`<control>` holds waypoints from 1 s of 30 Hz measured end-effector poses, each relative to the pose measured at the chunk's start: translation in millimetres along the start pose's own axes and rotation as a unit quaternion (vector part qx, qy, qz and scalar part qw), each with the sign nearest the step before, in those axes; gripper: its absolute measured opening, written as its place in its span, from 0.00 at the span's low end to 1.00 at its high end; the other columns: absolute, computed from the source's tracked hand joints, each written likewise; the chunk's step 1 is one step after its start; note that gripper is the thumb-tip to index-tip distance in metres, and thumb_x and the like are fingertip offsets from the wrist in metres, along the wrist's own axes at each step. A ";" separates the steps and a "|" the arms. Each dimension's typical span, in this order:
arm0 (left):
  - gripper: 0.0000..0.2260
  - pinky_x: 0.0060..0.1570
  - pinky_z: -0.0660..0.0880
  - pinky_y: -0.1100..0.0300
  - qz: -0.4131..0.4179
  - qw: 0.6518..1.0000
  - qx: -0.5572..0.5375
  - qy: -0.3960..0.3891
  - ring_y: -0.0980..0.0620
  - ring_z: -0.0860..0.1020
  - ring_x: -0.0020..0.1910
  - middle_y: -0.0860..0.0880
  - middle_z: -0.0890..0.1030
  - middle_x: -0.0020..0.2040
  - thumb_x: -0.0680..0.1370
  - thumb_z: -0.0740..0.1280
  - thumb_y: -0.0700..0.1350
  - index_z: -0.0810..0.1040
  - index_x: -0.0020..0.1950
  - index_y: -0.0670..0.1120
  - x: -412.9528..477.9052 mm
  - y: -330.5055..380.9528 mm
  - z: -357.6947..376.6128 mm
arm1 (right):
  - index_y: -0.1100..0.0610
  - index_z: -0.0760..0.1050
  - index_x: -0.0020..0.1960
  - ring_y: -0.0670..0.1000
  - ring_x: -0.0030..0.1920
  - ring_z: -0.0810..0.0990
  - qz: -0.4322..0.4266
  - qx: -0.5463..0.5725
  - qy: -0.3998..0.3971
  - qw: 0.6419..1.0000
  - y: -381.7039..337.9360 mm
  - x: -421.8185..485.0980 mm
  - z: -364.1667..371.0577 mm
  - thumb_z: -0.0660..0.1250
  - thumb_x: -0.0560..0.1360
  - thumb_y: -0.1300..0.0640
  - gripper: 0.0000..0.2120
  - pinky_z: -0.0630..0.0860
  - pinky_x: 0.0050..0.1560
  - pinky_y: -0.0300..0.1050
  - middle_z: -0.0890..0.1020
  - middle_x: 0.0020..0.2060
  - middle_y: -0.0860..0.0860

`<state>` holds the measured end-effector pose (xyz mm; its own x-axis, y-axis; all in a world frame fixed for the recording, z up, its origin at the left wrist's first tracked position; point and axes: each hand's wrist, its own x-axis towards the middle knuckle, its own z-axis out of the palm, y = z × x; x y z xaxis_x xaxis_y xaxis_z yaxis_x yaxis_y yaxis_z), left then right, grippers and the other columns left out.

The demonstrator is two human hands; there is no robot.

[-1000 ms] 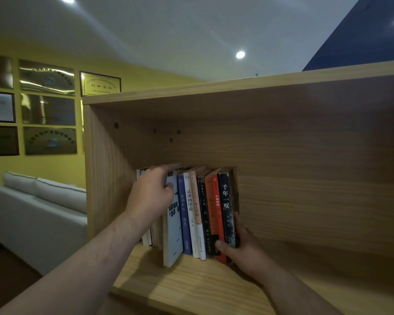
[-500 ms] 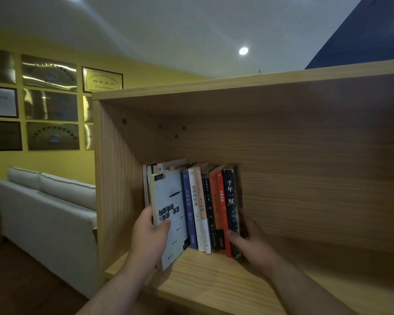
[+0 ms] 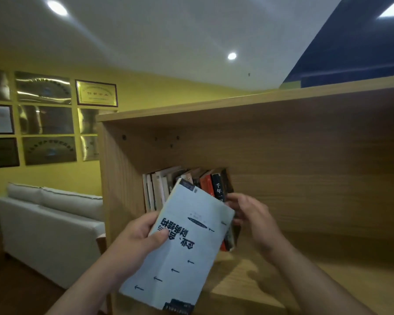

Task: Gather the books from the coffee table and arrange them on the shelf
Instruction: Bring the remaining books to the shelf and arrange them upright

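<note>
The left hand (image 3: 141,237), in the lower centre of the frame, grips a pale blue book (image 3: 180,246) by its left edge, with the thumb pressed on the front cover and the fingers curled round behind. The book is held clear of the shelf (image 3: 328,292), in front of its opening. It is tilted so that its upper end leans right and in towards the shelf, and the dark title print on the cover reads upside down. It hides the lower part of the row of books (image 3: 191,185) that stands upright against the left wall of the shelf compartment, just above the middle of the frame. That row has pale spines on its left, then a red spine and a black one at its right end.

The right hand (image 3: 253,221) is right of centre, at the right end of the row. Its fingers are bent towards the black spine and the upper right corner of the pale blue book. Motion blur hides whether they pinch either one, so I cannot tell its state.

A white sofa (image 3: 48,219) stands at the lower left against the yellow wall, with framed plaques (image 3: 96,93) above it at the upper left.
</note>
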<state>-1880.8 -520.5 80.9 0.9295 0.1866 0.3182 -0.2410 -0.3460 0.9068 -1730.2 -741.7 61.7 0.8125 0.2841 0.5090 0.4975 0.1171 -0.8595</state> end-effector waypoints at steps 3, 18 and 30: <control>0.08 0.51 0.80 0.44 0.018 0.996 0.059 -0.058 0.47 0.86 0.47 0.50 0.86 0.51 0.79 0.67 0.47 0.79 0.58 0.52 -1.1 16.8 22.1 | 0.50 0.85 0.51 0.49 0.47 0.83 0.054 -0.043 -0.069 0.995 -22.2 -14.6 -15.8 0.68 0.81 0.51 0.07 0.77 0.48 0.47 0.88 0.44 0.46; 0.18 0.45 0.82 0.45 -0.071 0.977 -0.195 0.056 0.42 0.83 0.52 0.45 0.84 0.54 0.78 0.64 0.33 0.75 0.62 0.52 19.2 18.8 102.4 | 0.66 0.78 0.59 0.60 0.48 0.84 0.290 0.070 0.152 0.942 34.4 -39.3 -46.6 0.65 0.82 0.56 0.14 0.81 0.54 0.58 0.85 0.49 0.60; 0.07 0.32 0.73 0.61 -0.073 0.996 -0.047 0.031 0.54 0.78 0.40 0.50 0.79 0.44 0.79 0.67 0.47 0.73 0.53 0.46 95.9 76.0 121.7 | 0.32 0.41 0.79 0.48 0.64 0.76 0.122 -0.280 -0.100 0.947 51.5 -17.5 -21.5 0.65 0.78 0.48 0.41 0.75 0.68 0.53 0.75 0.66 0.45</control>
<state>-1776.0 -640.8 146.6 0.9380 0.2863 0.1956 -0.1330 -0.2240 0.9655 -1712.2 -761.1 9.6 0.8782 0.4184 0.2318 0.4310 -0.4821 -0.7628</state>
